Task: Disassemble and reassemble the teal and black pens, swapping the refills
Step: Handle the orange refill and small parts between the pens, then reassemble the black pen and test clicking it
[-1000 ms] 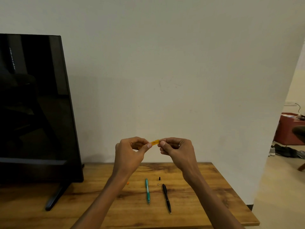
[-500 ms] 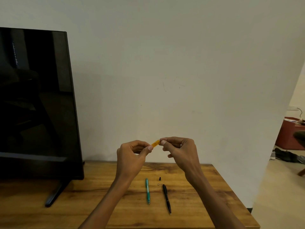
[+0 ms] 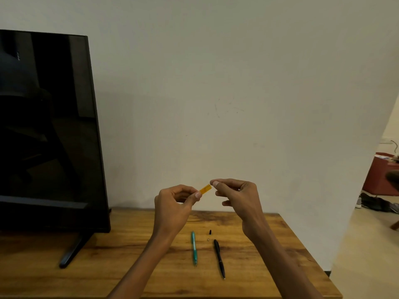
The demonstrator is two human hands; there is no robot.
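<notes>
I am holding both hands up in front of a plain pale wall, above the far edge of a wooden table (image 3: 280,266). My left hand (image 3: 172,203) is pinching a small translucent orange barrel piece (image 3: 205,188) between thumb and forefinger, with the other fingers curled in. My right hand (image 3: 237,197) is pinching something very thin at the orange piece's right end; a dark line shows inside the orange plastic, but I cannot tell whether it is a refill, and a small glint shows deeper among my right fingers that I cannot identify. Below my hands, on the table, the teal pen (image 3: 194,248) is lying to the left and the black pen (image 3: 219,257) just right of it, roughly parallel, apart, tips pointing toward me. Just beyond the black pen's far end are sitting a tiny black cap-like part (image 3: 210,231) and a tinier pale speck (image 3: 208,239), too small to identify. A dark monitor (image 3: 47,130) is standing at the far left of the table. I judge these parts feather-light, rigid and slick, and any thin refill would bend easily, so a fingertip pinch close to the joint, pulling straight along the axis, seems wisest. The loose bits could roll, so I would set parts down gently.
</notes>
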